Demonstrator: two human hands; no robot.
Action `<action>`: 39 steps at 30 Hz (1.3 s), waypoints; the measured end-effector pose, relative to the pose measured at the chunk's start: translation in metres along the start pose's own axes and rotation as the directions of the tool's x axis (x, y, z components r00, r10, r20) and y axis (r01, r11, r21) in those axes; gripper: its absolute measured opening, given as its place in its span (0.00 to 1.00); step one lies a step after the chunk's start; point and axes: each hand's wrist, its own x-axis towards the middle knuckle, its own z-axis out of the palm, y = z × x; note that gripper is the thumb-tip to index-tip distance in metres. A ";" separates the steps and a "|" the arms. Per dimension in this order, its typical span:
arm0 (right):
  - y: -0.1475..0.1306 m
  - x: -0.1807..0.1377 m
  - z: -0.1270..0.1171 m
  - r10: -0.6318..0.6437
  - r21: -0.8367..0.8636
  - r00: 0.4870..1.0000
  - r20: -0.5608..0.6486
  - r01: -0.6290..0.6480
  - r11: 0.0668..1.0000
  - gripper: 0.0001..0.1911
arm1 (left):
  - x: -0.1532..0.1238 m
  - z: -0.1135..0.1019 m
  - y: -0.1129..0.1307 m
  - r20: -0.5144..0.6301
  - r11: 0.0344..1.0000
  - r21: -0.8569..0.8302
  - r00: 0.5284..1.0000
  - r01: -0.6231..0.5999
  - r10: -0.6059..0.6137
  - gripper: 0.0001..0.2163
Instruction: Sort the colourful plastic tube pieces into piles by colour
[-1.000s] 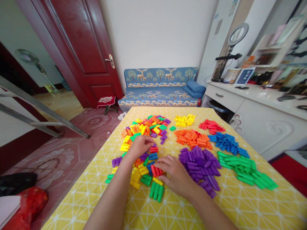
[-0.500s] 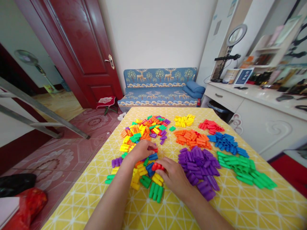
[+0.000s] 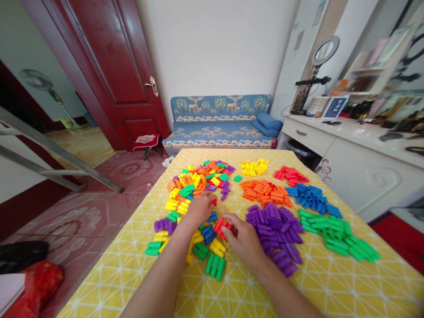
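Head view finds your right hand (image 3: pixel 243 236) with thumb and fingers pinching a red block (image 3: pixel 219 227), which sits just right of a blue block (image 3: pixel 208 234). Your left hand (image 3: pixel 199 208) reaches farther, fingers bent down at a red piece (image 3: pixel 214 202); your own hand hides most of the contact, so whether that piece is gripped cannot be told. Near your hands, a green block (image 3: pixel 215 266) lies flat on the yellow patterned surface (image 3: pixel 245 291), with a yellow block (image 3: pixel 217 247) just beyond it. Left of your left forearm lies a purple block (image 3: pixel 164 225). Farther out on the left side is a mixed-colour pile (image 3: pixel 198 176). Right of your right hand is a purple heap (image 3: pixel 274 234); beyond it lie an orange heap (image 3: pixel 265 192) and, farthest, a yellow heap (image 3: pixel 254 167). Along the right side, from far to near, you have a red heap (image 3: pixel 291 176), a blue heap (image 3: pixel 311 196) and a green heap (image 3: pixel 338 234). Past the surface's far edge stands a blue sofa (image 3: pixel 221 128).
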 end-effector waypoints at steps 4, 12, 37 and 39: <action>0.003 0.002 0.001 -0.018 0.015 1.000 -0.002 0.018 1.000 0.14 | 0.003 0.004 -0.003 -0.012 0.997 0.045 0.998 0.057 -0.056 0.13; 0.014 0.005 0.006 -0.051 -0.004 0.993 -0.102 0.051 0.999 0.16 | 0.002 0.009 -0.004 -0.080 0.996 0.021 0.994 0.082 -0.080 0.14; 0.001 0.004 -0.018 -0.056 0.079 0.918 -0.393 0.095 0.992 0.13 | 0.000 -0.016 0.015 -0.087 0.765 -0.638 0.995 -0.089 0.043 0.15; 0.004 0.005 -0.024 0.004 0.114 0.905 -0.425 0.049 0.992 0.13 | 0.004 -0.007 0.003 -0.263 0.876 -0.465 0.965 -0.128 0.002 0.12</action>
